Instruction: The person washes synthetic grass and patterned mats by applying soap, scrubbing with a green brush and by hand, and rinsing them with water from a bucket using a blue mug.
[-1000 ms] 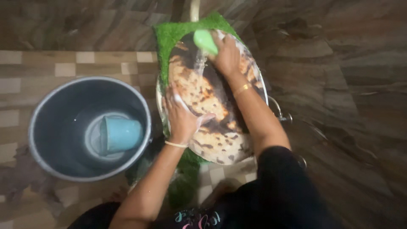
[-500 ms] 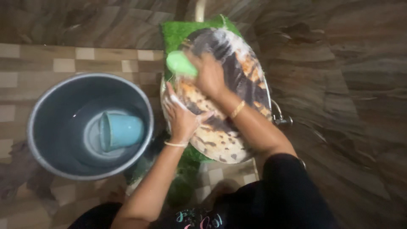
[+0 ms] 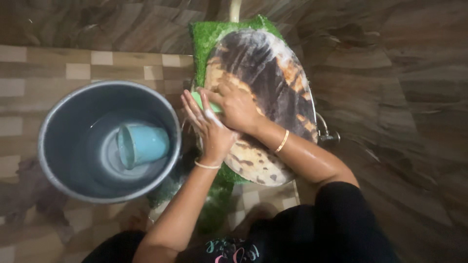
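Head view: right hand (image 3: 237, 108) presses green scrubber (image 3: 201, 102) on pan (image 3: 273, 83).

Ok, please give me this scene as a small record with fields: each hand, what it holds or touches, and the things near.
left hand: left hand rests flat on the near left edge of the pan, fingers spread
right hand: right hand presses a green scrubber against the pan
pan: large round blackened pan, bottom up, burnt dark with orange-brown patches
under the pan: green mat
bucket: grey bucket with water, on the left side
in the bucket: light blue mug, lying on its side
floor: brown tiled floor
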